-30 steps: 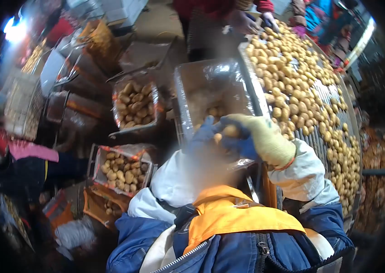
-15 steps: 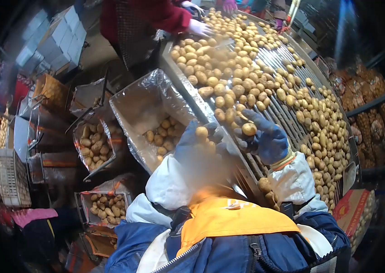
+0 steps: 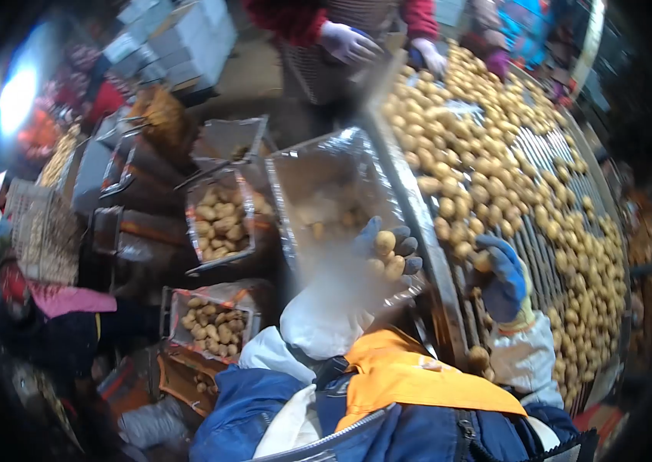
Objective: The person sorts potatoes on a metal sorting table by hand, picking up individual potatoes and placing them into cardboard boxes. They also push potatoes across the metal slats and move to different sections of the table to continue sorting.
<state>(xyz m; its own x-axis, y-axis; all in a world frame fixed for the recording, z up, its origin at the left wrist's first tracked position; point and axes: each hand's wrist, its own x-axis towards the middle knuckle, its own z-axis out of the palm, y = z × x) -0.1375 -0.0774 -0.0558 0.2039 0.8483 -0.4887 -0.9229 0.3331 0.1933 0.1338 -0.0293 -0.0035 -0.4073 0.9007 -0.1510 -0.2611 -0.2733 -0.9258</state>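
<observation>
My left hand [image 3: 410, 260], in a blue-grey glove, cups a few potatoes [image 3: 385, 243] above the near edge of a foil-lined box [image 3: 286, 223]. A blurred smear covers part of that hand and wrist. Over the metal roller table [image 3: 543, 258], my right hand [image 3: 504, 281] wears a blue glove with a yellow cuff. Its fingers are closed around a potato [image 3: 483, 262]. Many loose potatoes [image 3: 487, 185] lie on the rollers around and beyond it. More potatoes sit inside the box, partly blurred.
Across the table, a co-worker's gloved hands [image 3: 349, 42] are near the potatoes. To the left stand a potato-filled crate [image 3: 249, 231], a lower crate [image 3: 168, 316] and a white basket [image 3: 42, 231]. White cartons [image 3: 195, 46] are stacked behind. A metal rail [image 3: 426, 231] edges the table.
The view has swung, shifting the scene rightward. My left hand has moved from the table edge to over the box with its potatoes. The co-worker's hand has lifted off the potatoes.
</observation>
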